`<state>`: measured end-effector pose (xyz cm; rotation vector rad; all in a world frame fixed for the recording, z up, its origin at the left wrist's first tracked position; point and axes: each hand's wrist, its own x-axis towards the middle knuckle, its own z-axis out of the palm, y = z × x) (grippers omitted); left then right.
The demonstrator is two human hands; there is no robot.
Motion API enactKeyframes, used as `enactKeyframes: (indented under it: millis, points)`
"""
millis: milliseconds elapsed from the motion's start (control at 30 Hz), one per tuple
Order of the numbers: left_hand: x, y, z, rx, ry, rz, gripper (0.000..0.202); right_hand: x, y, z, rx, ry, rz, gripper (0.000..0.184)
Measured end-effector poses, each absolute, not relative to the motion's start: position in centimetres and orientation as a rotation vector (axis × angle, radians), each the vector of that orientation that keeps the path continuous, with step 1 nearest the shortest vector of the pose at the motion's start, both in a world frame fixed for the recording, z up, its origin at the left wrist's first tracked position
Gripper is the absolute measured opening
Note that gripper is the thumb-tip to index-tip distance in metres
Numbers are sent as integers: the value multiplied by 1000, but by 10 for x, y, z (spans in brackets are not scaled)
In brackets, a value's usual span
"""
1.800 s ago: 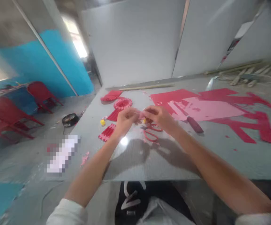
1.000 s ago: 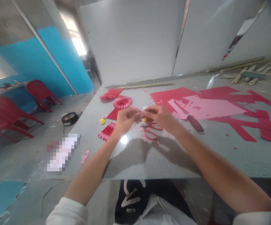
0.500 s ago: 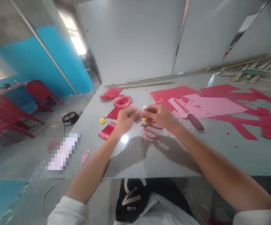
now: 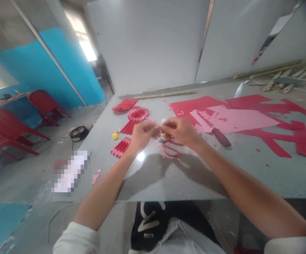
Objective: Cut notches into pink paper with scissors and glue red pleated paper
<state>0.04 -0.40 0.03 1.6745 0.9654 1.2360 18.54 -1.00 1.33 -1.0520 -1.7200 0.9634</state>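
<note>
My left hand [image 4: 143, 135] and my right hand [image 4: 181, 131] meet fingertip to fingertip above the table, both closed in a pinch. Between them is a small piece of pink paper, mostly hidden by the fingers. Just below lies a pair of scissors [image 4: 171, 152] with red handles. A white glue bottle with a yellow part stands partly hidden behind my right fingers. Left of my hands are a pleated red-and-pink paper rosette [image 4: 138, 114], a folded red paper fan [image 4: 128, 127] and a pleated red strip with pink edging [image 4: 120, 147].
Red paper sheets [image 4: 195, 103], a pink sheet [image 4: 244, 118] and a red-handled knife [image 4: 221, 137] lie to the right. A yellow cap [image 4: 115, 135] sits at the left. Bamboo pieces [image 4: 280, 83] lie at the back right, and a thin stick [image 4: 166, 94] along the wall.
My hands stay pinched together in nearly the same spot, with only slight finger movement. Nothing on the table has visibly moved.
</note>
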Motion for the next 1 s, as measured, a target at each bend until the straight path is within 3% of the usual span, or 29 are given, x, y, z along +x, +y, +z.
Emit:
enactKeyframes:
  millis: [200, 467, 667, 733, 833, 900, 1000]
  points:
    - [0, -1, -4, 1679, 1016, 1231, 26, 183, -11, 12, -1122, -1809, 788, 25]
    - [2, -11, 6, 1779, 1110, 1224, 26, 180, -15, 14, -1048, -1813, 887, 25]
    - [-58, -40, 31, 2146, 1693, 1072, 22, 183, -17, 17, -1044, -1778, 862, 26]
    - [-108, -60, 26, 2001, 2189, 1007, 33, 186, -16, 18, -1047, -1745, 842, 23]
    - [-189, -88, 7, 1533, 2770, 467, 73, 188, -15, 20, -1039, -1721, 804, 20]
    - [-230, -100, -5, 1310, 2801, 192, 89, 187, -16, 20, -1027, -1722, 797, 18]
    - [-258, -107, -13, 1373, 2801, 120, 93, 186, -17, 20, -1019, -1716, 821, 17]
